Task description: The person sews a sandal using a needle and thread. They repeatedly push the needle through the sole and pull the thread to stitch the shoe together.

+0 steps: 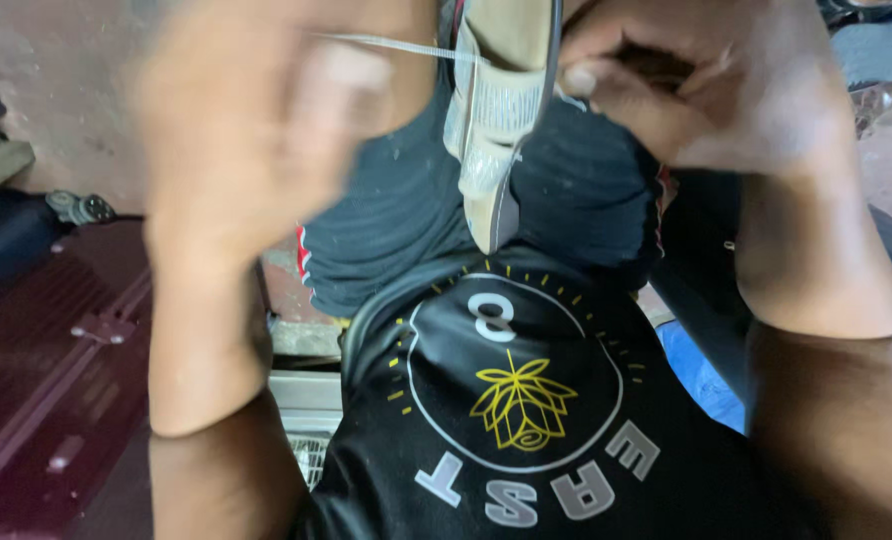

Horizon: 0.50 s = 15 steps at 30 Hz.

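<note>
Sandal (pixel 496 110) in right hand (pixel 706 90) — left hand (pixel 266 110) (blurred) apparently pulls thread (pixel 396 45).

Smooth, matt beige leather-like sandal sole (pixel 511 60) with glittery, textured straps. Thin pale thread (pixel 396 45). Ribbed dark cloth shorts (pixel 576 190); dull maroon ridged plastic suitcase (pixel 56 370).

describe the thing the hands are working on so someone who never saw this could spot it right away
Start from the black printed t-shirt filling the lower middle of the view and look straight up to the top centre. Between the blurred left hand and the right hand hangs a pale beige sandal seen edge-on, toe pointing down. Its shiny silvery straps and the thin light thread running leftward from it set it apart.
</note>
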### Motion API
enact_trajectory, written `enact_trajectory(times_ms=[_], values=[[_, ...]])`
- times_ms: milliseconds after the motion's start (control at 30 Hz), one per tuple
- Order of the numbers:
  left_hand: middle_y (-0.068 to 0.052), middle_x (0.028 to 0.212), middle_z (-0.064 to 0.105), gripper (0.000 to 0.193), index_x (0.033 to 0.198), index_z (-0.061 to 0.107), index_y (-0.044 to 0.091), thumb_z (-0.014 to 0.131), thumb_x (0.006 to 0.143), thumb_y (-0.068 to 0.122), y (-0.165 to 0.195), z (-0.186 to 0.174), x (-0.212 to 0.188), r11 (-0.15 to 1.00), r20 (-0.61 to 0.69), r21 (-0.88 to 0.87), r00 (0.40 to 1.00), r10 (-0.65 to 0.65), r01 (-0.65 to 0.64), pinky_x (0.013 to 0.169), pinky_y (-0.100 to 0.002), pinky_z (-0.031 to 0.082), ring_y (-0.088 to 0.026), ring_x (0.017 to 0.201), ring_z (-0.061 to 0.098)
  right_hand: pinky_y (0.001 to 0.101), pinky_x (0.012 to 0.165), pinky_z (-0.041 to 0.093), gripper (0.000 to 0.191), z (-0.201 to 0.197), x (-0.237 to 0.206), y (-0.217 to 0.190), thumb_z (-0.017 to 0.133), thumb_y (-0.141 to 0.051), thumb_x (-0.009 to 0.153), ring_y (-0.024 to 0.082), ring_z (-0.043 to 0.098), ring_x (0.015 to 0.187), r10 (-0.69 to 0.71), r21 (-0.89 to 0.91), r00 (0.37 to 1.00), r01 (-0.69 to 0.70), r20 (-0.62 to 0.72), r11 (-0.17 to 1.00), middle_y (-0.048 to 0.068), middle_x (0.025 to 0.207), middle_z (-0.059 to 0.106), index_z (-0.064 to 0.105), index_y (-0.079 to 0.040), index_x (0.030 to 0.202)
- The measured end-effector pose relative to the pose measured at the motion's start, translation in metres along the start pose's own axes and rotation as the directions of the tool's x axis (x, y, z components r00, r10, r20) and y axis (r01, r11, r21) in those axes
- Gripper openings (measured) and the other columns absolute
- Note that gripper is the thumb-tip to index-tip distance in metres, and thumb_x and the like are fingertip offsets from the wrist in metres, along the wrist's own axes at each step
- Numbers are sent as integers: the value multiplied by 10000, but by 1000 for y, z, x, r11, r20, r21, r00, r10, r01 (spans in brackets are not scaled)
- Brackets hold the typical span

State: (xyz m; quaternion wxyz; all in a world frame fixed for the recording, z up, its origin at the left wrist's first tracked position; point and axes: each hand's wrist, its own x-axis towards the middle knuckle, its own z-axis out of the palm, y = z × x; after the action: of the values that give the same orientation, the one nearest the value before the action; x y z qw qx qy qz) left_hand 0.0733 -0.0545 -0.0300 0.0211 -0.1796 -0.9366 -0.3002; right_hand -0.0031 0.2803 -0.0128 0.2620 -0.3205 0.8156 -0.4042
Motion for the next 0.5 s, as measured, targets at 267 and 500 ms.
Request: enact_trajectory(times_ms=[267,500], values=[[-61,892,675,126,1039,666,56,693,1133,136,21,12,23,675,115,-711,979,-168,199,636,-260,440,-115,703,574,310,533,396,46,1,-17,-8,775,-38,990,159,569,572,-8,-137,992,-10,-126,991,84,708,630,755,-12,1023],[-66,768,604,282,885,601,-7,565,1134,121,41,19,28,100,274,-936,877,-395,337,474,-231,324,-78,552,484,296,648,462,42,23,-29,-2,733,-27,1059,178,651,741,-95,-179,975,58,-201,982,78,915,723,755,-26,1096]])
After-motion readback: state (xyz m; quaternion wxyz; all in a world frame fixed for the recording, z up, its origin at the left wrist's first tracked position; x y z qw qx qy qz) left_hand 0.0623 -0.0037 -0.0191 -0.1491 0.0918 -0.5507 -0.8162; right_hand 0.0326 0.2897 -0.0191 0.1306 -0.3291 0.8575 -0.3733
